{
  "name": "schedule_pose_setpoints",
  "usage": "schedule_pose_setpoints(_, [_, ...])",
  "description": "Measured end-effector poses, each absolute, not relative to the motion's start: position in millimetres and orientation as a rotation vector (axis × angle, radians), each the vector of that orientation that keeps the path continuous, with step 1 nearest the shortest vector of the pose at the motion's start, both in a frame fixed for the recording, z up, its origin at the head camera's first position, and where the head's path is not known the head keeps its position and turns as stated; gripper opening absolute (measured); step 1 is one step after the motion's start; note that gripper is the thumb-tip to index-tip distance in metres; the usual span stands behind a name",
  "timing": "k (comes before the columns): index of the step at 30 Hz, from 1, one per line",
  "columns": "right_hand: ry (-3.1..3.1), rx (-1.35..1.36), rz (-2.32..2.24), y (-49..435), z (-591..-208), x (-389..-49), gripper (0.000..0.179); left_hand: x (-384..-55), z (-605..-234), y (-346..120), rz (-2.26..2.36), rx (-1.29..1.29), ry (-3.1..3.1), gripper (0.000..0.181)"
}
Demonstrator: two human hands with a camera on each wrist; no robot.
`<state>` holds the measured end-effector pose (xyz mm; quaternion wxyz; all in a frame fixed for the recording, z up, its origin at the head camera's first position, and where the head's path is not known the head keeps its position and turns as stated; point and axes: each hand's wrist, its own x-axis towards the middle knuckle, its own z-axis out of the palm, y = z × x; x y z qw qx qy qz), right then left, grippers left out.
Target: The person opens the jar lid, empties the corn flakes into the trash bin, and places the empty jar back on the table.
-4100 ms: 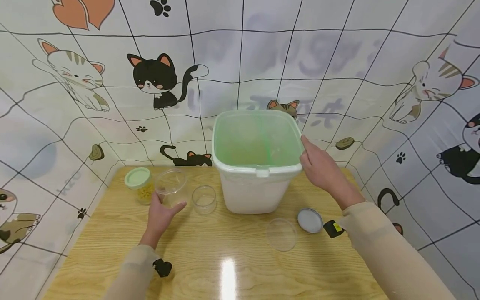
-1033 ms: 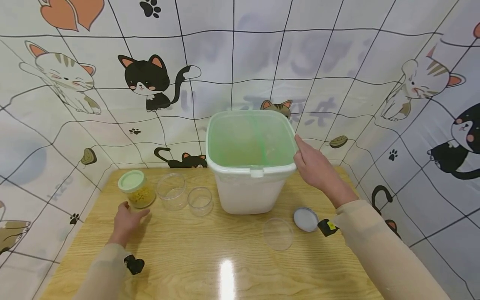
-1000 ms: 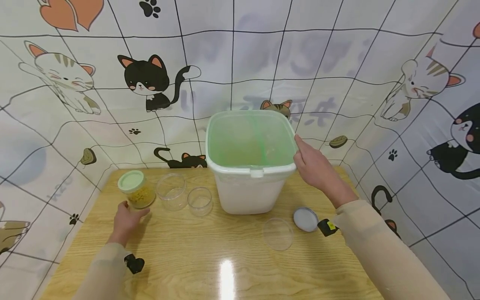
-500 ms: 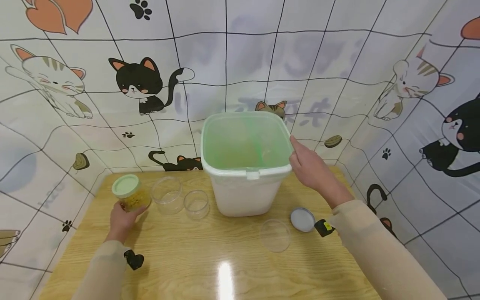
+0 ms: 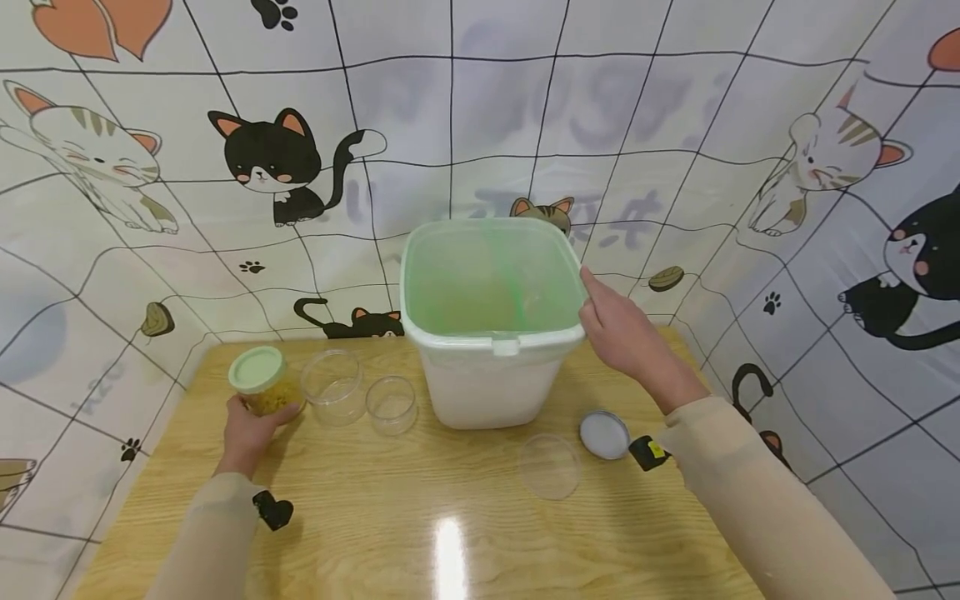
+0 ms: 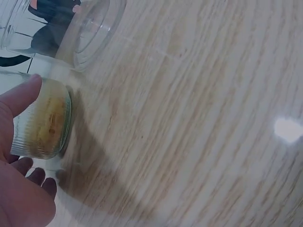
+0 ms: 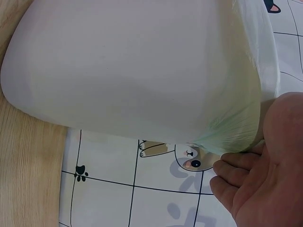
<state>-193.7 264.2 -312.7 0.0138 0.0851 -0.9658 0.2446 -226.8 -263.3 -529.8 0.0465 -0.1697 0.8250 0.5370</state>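
A ribbed glass jar (image 5: 273, 396) with a pale green lid and small yellow pieces inside stands at the table's back left. My left hand (image 5: 249, 437) grips it low down. In the left wrist view the thumb lies along the jar's side (image 6: 49, 123) and the fingers curl beneath. A white bin (image 5: 491, 383) with a pale green liner (image 5: 480, 283) stands at the back centre. Its right rim is held by my right hand (image 5: 626, 337). The right wrist view shows the fingers (image 7: 236, 165) under the gathered liner edge.
Right of the jar stand a larger clear container (image 5: 333, 392) and a smaller clear one (image 5: 392, 406). A clear round disc (image 5: 550, 467) and a grey round lid (image 5: 604, 435) lie in front of the bin, towards the right. A cat-printed sheet (image 5: 450, 125) hangs behind the table.
My left hand let go of the larger clear container, moved left to the jar and took hold of it. The right hand stayed at the bin's rim. The head view shifted slightly.
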Motion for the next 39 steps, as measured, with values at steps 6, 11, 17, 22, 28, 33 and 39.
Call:
schedule_pose_setpoints(6, [-3.008, 0.262, 0.767, 262.4, -312.0, -193.8, 0.059, -228.1, -532.2, -263.1, 1.662, -0.530, 2.541, 0.110])
schedule_pose_setpoints(11, [-3.009, 0.257, 0.766, 262.0, -311.5, -193.7, 0.060, -226.2, -533.2, -265.0, 1.599, -0.507, 2.590, 0.107])
schedule_pose_setpoints(17, [-3.013, 0.257, 0.771, 262.9, -312.5, -194.0, 0.060, -220.2, -533.2, -265.7, 1.533, -0.504, 2.662, 0.107])
schedule_pose_setpoints(22, [-3.009, 0.260, 0.776, 263.1, -312.3, -193.9, 0.060, -214.5, -534.2, -267.0, 1.521, -0.489, 2.715, 0.103])
schedule_pose_setpoints(28, [-3.002, 0.257, 0.763, 263.2, -311.5, -194.5, 0.060, -209.8, -533.1, -272.4, 1.469, -0.438, 2.760, 0.103])
schedule_pose_setpoints(33, [-3.003, 0.260, 0.763, 262.5, -311.2, -194.6, 0.060, -205.3, -523.8, -279.7, 1.427, -0.368, 2.791, 0.103])
schedule_pose_setpoints(39, [-3.004, 0.261, 0.769, 261.7, -311.3, -193.9, 0.060, -195.7, -508.7, -285.8, 1.473, -0.247, 2.777, 0.100])
